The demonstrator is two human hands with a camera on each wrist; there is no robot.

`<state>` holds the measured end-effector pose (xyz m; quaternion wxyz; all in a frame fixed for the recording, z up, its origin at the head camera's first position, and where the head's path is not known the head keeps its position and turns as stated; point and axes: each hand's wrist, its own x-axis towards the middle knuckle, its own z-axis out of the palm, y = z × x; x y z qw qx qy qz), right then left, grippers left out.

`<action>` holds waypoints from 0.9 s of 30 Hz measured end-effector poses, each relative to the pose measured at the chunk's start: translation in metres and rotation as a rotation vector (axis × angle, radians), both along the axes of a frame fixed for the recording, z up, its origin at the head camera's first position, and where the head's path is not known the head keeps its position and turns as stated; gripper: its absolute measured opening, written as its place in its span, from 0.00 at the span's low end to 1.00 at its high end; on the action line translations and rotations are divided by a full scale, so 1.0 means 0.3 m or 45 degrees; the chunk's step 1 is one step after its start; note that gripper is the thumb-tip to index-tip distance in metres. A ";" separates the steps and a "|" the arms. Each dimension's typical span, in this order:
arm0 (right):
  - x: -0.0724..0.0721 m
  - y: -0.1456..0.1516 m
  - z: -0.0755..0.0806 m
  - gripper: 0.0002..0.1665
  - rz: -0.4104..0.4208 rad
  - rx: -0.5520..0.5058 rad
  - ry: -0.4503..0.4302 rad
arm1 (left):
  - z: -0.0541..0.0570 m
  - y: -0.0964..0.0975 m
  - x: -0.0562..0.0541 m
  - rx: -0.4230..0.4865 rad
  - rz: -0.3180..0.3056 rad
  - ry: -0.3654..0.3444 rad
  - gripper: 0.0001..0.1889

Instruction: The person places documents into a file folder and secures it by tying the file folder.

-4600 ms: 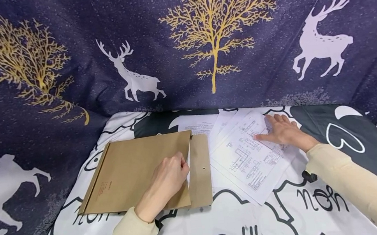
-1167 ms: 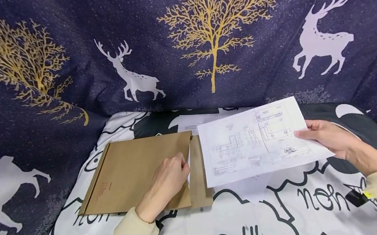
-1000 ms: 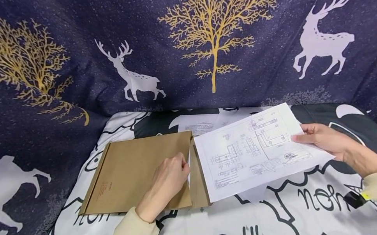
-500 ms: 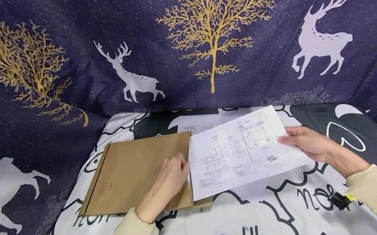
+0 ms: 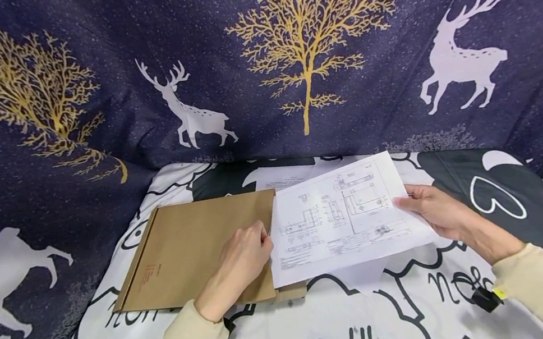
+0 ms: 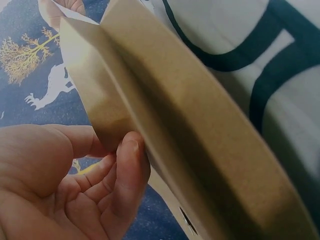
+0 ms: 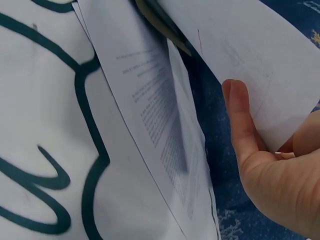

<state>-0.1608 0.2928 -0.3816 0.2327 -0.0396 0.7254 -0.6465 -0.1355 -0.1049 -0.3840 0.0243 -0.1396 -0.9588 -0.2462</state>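
A brown cardboard folder [image 5: 199, 240] lies at left, red print on its cover. My left hand [image 5: 246, 254] pinches the cover's right edge between thumb and curled fingers; the left wrist view shows the folder [image 6: 195, 135] parted along that side. My right hand [image 5: 442, 213] grips the right edge of a white sheet with technical drawings [image 5: 338, 218], thumb on top and fingers underneath. That sheet is tilted, its left edge right at the folder's opening and overlapping the lower flap [image 5: 293, 290]. From below, the right wrist view shows the back of the sheet [image 7: 265, 55] in the right hand.
Printed pages [image 5: 282, 174] lie behind and beneath the raised sheet, and show as a text page [image 7: 145, 100] in the right wrist view. Black-and-white patterned cloth [image 5: 362, 328] covers the surface. A dark blue curtain [image 5: 264, 114] with deer and trees hangs behind.
The right hand, flat on the pages at first, has lifted the drawing sheet from them and moved it left to the folder's opening. The left hand has kept its pinch on the cover.
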 end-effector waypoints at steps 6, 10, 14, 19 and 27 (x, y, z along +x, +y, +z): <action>0.023 -0.030 0.002 0.31 0.009 -0.043 -0.008 | 0.006 0.000 -0.001 -0.007 0.006 -0.021 0.07; 0.032 -0.039 0.001 0.30 -0.004 -0.057 -0.025 | 0.006 0.001 0.000 -0.014 0.006 -0.019 0.07; 0.041 -0.041 0.001 0.30 -0.002 -0.069 -0.039 | 0.005 0.004 0.000 -0.012 0.015 -0.028 0.06; 0.056 -0.044 0.008 0.31 0.087 -0.128 -0.096 | 0.005 0.003 0.000 -0.001 0.020 -0.034 0.06; 0.071 -0.014 0.001 0.31 0.194 -0.099 -0.082 | 0.007 0.005 -0.003 0.003 0.024 -0.036 0.07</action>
